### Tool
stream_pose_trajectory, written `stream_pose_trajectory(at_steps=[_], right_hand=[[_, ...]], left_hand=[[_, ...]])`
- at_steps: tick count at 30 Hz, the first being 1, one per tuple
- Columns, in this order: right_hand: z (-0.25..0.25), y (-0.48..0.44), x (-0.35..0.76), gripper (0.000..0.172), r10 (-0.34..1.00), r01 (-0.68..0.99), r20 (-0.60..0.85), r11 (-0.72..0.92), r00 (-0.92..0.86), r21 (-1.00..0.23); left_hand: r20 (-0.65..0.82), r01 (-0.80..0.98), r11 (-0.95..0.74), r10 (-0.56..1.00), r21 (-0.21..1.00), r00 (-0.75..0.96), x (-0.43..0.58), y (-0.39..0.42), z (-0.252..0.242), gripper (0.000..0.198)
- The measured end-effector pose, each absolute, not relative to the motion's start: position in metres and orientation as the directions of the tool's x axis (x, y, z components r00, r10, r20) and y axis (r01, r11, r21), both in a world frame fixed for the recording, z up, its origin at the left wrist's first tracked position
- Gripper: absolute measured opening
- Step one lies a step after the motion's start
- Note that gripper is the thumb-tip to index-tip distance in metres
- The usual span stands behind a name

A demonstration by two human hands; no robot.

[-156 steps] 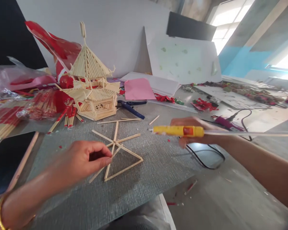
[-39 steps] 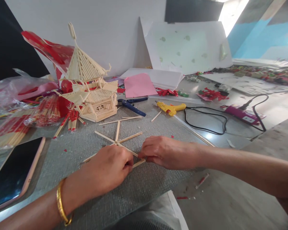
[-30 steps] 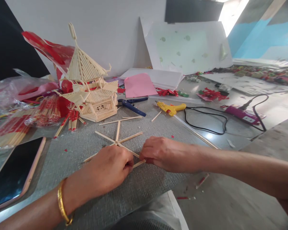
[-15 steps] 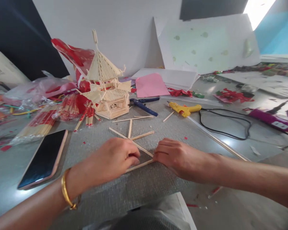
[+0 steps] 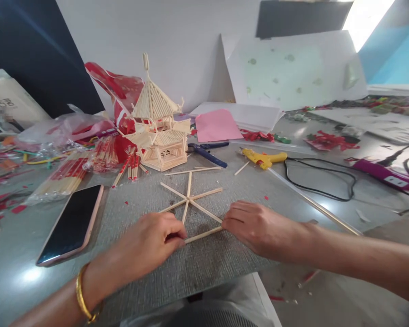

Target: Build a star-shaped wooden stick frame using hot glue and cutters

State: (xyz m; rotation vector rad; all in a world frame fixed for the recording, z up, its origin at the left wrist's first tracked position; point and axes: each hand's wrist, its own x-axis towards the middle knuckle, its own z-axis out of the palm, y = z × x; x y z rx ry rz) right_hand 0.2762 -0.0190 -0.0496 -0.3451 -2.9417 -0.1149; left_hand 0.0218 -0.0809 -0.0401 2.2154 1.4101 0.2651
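Note:
Thin wooden sticks form a six-armed star (image 5: 188, 200) on the grey table (image 5: 136, 290). In front of it lies another wooden stick (image 5: 203, 235), running between my two hands. My left hand (image 5: 157, 238) is closed in a pinch at this stick's left end, close to the star's near arms. At the right end, the fingers of my right hand (image 5: 254, 225) are pressed together, where the stick meets the tip of a star arm; the fingers cover the joint. Behind the star stands a stick-built pagoda model (image 5: 162, 136) with a pointed roof.
Blue-handled pliers (image 5: 209, 154) and a yellow glue gun (image 5: 264, 159) lie behind the star. A phone (image 5: 71, 225) rests at left, near bagged sticks (image 5: 63, 175). A black cable (image 5: 322, 195) and purple power strip (image 5: 383, 174) are at right. Loose sticks (image 5: 192, 171) lie before the pagoda.
My left hand has moved left and slightly down, from near the star's middle to the front stick's left end, uncovering the star's centre. My right hand stays at the right end. The view shifted slightly.

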Motion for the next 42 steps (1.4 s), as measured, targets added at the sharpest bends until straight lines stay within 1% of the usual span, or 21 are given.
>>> stream_pose_trajectory(at_steps=[5,10,12,15,18,20,23,26,28,30,32,34,36,40,42], right_hand=[[-0.048,-0.022,0.276,0.025,0.191,0.212,0.169,0.971,-0.967,0.113],[-0.05,-0.025,0.274,0.027,0.179,0.205,0.143,0.958,-0.973,0.199],[-0.049,-0.026,0.273,0.028,0.191,0.219,0.147,0.955,-0.97,0.201],[-0.046,-0.026,0.276,0.028,0.222,0.242,0.153,0.963,-0.963,0.121],[-0.042,-0.024,0.28,0.025,0.312,0.315,0.17,0.949,-0.935,-0.009],[-0.039,-0.023,0.284,0.024,0.369,0.364,0.163,0.929,-0.915,-0.058],[-0.038,-0.021,0.287,0.024,0.385,0.373,0.151,0.922,-0.91,-0.103],[-0.038,-0.018,0.288,0.024,0.399,0.365,0.161,0.909,-0.903,-0.204],[-0.038,-0.017,0.288,0.021,0.444,0.392,0.141,0.874,-0.885,-0.287],[-0.037,-0.016,0.288,0.019,0.495,0.427,0.149,0.839,-0.856,-0.336],[-0.037,-0.015,0.287,0.02,0.495,0.418,0.204,0.847,-0.844,-0.329],[-0.039,-0.016,0.286,0.023,0.451,0.38,0.264,0.882,-0.852,-0.28],[-0.042,-0.018,0.284,0.025,0.406,0.349,0.282,0.908,-0.869,-0.233],[-0.048,-0.024,0.275,0.023,0.372,0.33,0.283,0.926,-0.884,-0.185],[-0.048,-0.027,0.27,0.023,0.351,0.321,0.284,0.936,-0.892,-0.147]], left_hand=[[-0.096,0.798,-0.34,0.893,0.497,0.44,0.02,-0.08,-0.044,0.02],[-0.08,0.786,-0.334,0.897,0.52,0.434,0.02,-0.083,-0.045,0.021],[-0.074,0.784,-0.341,0.896,0.52,0.439,0.02,-0.084,-0.045,0.021],[-0.068,0.778,-0.348,0.893,0.524,0.445,0.019,-0.085,-0.046,0.021],[-0.071,0.765,-0.34,0.892,0.546,0.447,0.018,-0.085,-0.046,0.019],[-0.084,0.761,-0.328,0.891,0.56,0.446,0.018,-0.086,-0.044,0.019],[-0.115,0.764,-0.305,0.89,0.569,0.441,0.019,-0.086,-0.042,0.018],[-0.125,0.766,-0.307,0.886,0.565,0.447,0.021,-0.086,-0.043,0.017],[-0.109,0.766,-0.322,0.886,0.557,0.451,0.021,-0.086,-0.046,0.018],[-0.092,0.769,-0.331,0.889,0.547,0.449,0.021,-0.087,-0.049,0.018],[-0.087,0.777,-0.326,0.896,0.538,0.436,0.019,-0.089,-0.047,0.017],[-0.088,0.791,-0.311,0.906,0.528,0.415,0.016,-0.089,-0.041,0.018],[-0.071,0.815,-0.291,0.925,0.502,0.373,0.012,-0.087,-0.032,0.02],[-0.003,0.888,-0.259,0.96,0.38,0.281,0.0,-0.069,-0.02,0.022],[-0.003,0.906,-0.264,0.96,0.332,0.281,-0.005,-0.057,-0.022,0.023]])
